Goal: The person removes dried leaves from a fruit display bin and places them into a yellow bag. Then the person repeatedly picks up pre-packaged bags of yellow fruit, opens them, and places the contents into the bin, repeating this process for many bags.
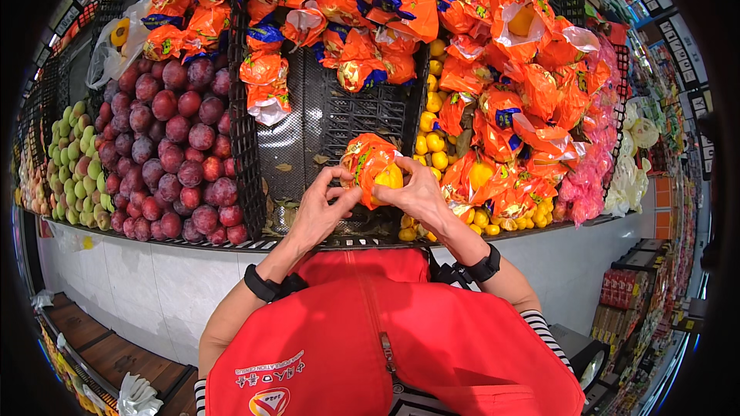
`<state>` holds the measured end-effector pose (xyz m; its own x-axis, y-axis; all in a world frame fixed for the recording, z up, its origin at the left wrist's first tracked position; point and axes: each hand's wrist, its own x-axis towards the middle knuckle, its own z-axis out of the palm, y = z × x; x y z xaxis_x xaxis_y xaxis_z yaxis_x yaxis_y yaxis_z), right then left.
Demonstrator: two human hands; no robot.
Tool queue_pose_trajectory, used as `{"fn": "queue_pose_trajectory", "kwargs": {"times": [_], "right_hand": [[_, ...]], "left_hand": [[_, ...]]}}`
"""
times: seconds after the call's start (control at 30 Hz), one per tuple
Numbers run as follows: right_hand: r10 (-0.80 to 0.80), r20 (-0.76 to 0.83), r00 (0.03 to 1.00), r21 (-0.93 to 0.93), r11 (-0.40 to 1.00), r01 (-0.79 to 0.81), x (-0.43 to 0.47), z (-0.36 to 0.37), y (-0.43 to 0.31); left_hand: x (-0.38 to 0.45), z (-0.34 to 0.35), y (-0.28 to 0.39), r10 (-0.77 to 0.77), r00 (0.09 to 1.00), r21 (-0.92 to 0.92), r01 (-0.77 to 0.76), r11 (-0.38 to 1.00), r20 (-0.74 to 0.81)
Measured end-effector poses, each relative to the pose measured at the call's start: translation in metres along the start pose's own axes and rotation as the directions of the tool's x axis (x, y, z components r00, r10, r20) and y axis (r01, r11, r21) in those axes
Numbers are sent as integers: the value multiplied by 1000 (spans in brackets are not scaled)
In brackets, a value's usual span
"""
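Observation:
Between my two hands, above the near part of a black crate section, is a yellow citrus fruit point(389, 178) partly covered by an orange printed plastic wrapper point(367, 157). My left hand point(328, 201) pinches the wrapper's left side with thumb and fingers. On the right, my right hand point(414, 189) grips the fruit and the wrapper's edge, its thumb against the yellow skin. Behind them, wrapped fruits point(352, 29) are heaped in the same section; some wrappers to the right gape and show yellow fruit.
Black mesh dividers point(245, 144) part the display. Plums point(173, 150) and green fruits point(78, 156) lie left. Small yellow citrus fruits point(438, 150) and pink-wrapped items point(598, 144) lie right. Dry leaves point(283, 167) litter the crate floor. The crate's rim point(347, 242) runs before me.

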<state>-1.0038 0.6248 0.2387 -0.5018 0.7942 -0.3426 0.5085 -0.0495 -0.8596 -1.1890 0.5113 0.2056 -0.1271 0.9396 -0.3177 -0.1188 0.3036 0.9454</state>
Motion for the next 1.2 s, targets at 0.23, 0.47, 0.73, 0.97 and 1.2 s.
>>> {"fn": "queue_pose_trajectory", "kwargs": {"times": [0.23, 0.47, 0.73, 0.97, 1.2], "right_hand": [[26, -83, 996, 159, 987, -12, -7, 12, -1], [37, -9, 999, 235, 972, -34, 5, 21, 26], [85, 178, 980, 281, 950, -133, 9, 22, 28], [1, 236, 972, 310, 947, -77, 7, 20, 14], [-407, 358, 840, -159, 860, 484, 12, 61, -10]], "left_hand": [[-2, 16, 1, 205, 971, 100, -194, 976, -120], [1, 10, -10, 68, 967, -146, -106, 984, -247], [-2, -12, -15, 308, 919, 763, -12, 646, -247], [-16, -24, 2, 316, 923, 621, -118, 775, -220], [-20, -11, 44, 67, 997, 119, -61, 991, -45]]}}
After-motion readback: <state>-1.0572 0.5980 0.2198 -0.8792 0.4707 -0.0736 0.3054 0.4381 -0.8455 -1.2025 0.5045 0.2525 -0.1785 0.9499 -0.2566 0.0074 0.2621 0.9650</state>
